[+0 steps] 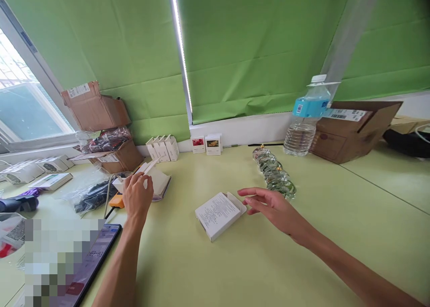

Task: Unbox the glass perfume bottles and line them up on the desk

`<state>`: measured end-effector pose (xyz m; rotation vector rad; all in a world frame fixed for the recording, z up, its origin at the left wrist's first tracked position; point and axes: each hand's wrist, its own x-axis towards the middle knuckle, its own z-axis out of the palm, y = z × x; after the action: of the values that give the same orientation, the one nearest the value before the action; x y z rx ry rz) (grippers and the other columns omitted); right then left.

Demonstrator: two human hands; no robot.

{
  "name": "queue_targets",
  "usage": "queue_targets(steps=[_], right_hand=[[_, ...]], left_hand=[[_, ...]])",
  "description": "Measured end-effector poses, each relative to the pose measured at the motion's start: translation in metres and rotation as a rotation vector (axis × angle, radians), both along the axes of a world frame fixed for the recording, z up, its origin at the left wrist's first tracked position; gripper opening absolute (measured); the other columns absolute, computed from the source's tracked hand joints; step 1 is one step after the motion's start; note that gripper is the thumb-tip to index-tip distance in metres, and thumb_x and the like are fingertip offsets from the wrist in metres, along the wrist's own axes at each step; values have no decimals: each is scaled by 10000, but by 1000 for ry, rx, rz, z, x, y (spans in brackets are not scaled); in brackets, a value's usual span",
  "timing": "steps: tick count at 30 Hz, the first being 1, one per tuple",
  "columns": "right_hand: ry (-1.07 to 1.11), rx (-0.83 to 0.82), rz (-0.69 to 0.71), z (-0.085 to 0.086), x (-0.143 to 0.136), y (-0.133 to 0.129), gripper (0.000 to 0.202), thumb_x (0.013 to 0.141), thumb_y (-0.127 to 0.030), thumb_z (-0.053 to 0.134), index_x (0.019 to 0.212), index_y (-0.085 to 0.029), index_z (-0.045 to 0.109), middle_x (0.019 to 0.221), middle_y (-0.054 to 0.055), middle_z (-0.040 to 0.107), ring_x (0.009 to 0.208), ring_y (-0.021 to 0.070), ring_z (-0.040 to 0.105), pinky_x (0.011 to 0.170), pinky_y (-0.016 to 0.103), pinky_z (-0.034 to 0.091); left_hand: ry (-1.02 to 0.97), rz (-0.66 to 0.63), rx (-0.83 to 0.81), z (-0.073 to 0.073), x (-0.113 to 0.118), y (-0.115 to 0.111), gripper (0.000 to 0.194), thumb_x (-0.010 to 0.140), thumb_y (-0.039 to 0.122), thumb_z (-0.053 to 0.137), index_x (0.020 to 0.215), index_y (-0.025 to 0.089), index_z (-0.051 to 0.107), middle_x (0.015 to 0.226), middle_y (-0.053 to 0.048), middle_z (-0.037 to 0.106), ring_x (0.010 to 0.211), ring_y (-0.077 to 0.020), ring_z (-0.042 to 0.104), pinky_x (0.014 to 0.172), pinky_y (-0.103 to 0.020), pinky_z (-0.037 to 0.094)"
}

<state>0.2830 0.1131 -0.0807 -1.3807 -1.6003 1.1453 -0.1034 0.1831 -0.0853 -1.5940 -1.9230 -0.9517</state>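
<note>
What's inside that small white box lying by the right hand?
The small white box lies flat with its end flap open beside the right hand, but the opening faces away, so the contents cannot be seen. Only its printed top panel shows.

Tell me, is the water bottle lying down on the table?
No, the water bottle stands upright on the table, its white cap at the top, beside a brown cardboard box.

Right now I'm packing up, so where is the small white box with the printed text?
The small white box lies mid-table, just left of the right hand and right of the left hand.
</note>
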Motion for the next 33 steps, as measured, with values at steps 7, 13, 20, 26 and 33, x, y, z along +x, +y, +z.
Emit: queue_targets(steps=[7,13,20,26,33], right_hand=[[-18,33,24,-8,2,7,322,899,-467,546,1146,-289,654,1173,40,662,966,248,664,841,365,529],[-15,51,52,-13,3,9,329,886,-469,561,1121,-266,668,1213,49,637,962,259,654,835,385,539],[-28,52,77,-8,1,6,355,874,-495,551,1089,-246,684,1332,50,557,871,229,654,846,399,536],[-52,63,80,-6,-1,4,329,880,-486,549,1071,-260,693,1327,40,557,859,202,647,834,362,535],[-88,131,80,-10,-5,1,347,883,-493,534,1054,-235,693,1300,63,561,859,207,638,760,349,558]], left_hand=[[82,-10,-33,-4,-4,1,333,904,353,454,964,179,731,1143,-85,677,1171,-295,481,1022,-446,377],[115,-26,-73,-8,-13,3,291,887,295,470,856,199,743,1065,-82,707,1193,-288,484,1033,-449,365],[53,25,-50,-6,-11,0,291,887,360,481,974,219,721,1127,-99,649,1124,-307,519,963,-468,418],[3,-9,-28,-1,-7,-2,342,908,343,449,1143,188,643,1180,-107,618,1186,-298,475,1020,-455,387],[-90,-90,-12,8,7,-6,377,916,380,441,1153,140,611,1289,-158,523,1294,-334,363,1080,-495,312]])
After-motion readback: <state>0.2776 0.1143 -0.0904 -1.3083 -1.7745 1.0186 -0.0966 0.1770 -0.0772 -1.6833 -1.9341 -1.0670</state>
